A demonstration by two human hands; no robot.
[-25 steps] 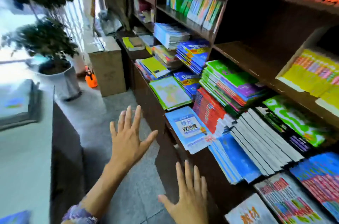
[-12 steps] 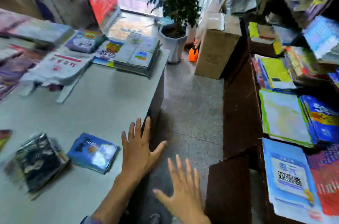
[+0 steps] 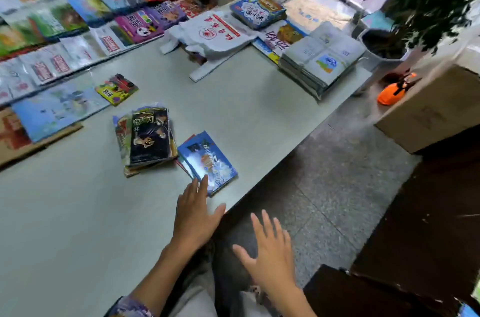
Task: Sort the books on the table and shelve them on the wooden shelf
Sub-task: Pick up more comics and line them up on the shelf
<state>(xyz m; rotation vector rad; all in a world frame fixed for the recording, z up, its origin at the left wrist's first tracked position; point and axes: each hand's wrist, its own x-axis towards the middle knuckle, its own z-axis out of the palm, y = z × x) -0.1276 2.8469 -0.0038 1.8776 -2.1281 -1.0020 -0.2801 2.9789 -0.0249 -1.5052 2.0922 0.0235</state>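
Left hand (image 3: 194,215) reaches flat, fingers spread, fingertips over the blue book (image 3: 207,160); right hand (image 3: 270,254) hovers spread, empty.

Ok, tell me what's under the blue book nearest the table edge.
Under the blue book the edges of at least one more book, one of them red, peek out on its left; covers hidden. Left hand's fingertips reach its near corner.

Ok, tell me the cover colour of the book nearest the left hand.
Blue, with white cloud-like patches, in the head view: the blue-covered book.
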